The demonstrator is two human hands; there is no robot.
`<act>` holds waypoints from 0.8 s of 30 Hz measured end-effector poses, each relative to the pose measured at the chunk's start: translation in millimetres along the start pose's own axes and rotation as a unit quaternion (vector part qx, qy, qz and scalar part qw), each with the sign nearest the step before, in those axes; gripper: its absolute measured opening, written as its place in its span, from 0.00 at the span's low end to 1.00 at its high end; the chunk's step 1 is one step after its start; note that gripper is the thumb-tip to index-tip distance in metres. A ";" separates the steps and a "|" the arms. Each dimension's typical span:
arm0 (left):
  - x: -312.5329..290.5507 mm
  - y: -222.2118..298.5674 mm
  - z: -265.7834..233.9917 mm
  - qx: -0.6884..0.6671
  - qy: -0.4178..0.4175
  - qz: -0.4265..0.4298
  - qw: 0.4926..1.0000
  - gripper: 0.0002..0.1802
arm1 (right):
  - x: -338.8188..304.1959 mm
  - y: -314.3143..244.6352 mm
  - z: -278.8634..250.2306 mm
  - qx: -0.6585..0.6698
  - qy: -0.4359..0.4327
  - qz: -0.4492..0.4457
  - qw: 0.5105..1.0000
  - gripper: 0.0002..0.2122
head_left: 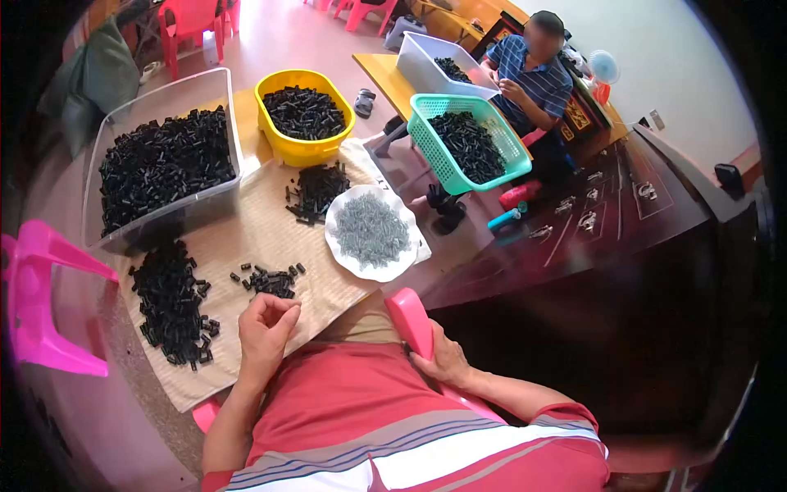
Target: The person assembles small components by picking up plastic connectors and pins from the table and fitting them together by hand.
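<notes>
My left hand (264,330) is over the near edge of the cloth-covered table (225,221), thumb and fingertips pinched together. What they hold, if anything, is too small to make out. Just beyond the fingertips lies a small heap of short black tubular pieces (274,283). My right hand (444,357) is wrapped round the armrest of a pink plastic chair (408,316). A wavy-edged white plate (382,274) holds many small clear pieces (370,230). Larger heaps of black pieces lie at the left (168,307) and behind the plate (320,193).
A clear bin (176,205) and a yellow tub (303,152), both full of black pieces, stand at the table's back. A co-worker (537,74) sits beyond a green basket (426,148) and another bin (447,88). A pink stool (49,328) stands left; dark carved furniture (566,246) flanks the right.
</notes>
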State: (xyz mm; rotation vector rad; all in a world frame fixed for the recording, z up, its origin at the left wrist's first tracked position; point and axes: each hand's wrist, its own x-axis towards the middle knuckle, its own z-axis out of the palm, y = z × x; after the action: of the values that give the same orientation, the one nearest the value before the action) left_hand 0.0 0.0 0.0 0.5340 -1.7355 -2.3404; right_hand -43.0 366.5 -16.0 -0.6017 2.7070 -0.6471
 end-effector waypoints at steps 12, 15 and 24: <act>-0.9 14.4 -2.2 0.125 0.016 0.056 0.990 0.05 | 7.5 -1.3 2.2 -0.020 -0.009 0.032 0.999 0.35; -4.8 3.6 -4.9 0.174 -0.013 0.115 0.978 0.05 | 2.4 -0.9 2.9 -0.027 -0.010 0.037 0.999 0.35; -5.9 -1.2 2.7 0.149 -0.013 0.076 0.986 0.05 | 9.3 -1.2 -0.5 -0.006 0.006 0.013 1.000 0.35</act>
State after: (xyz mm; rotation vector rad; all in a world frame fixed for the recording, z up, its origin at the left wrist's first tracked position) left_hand 4.5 4.8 0.6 0.3973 -2.0733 -2.0074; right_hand -50.9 361.4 -16.6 -0.5652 2.7259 -0.6308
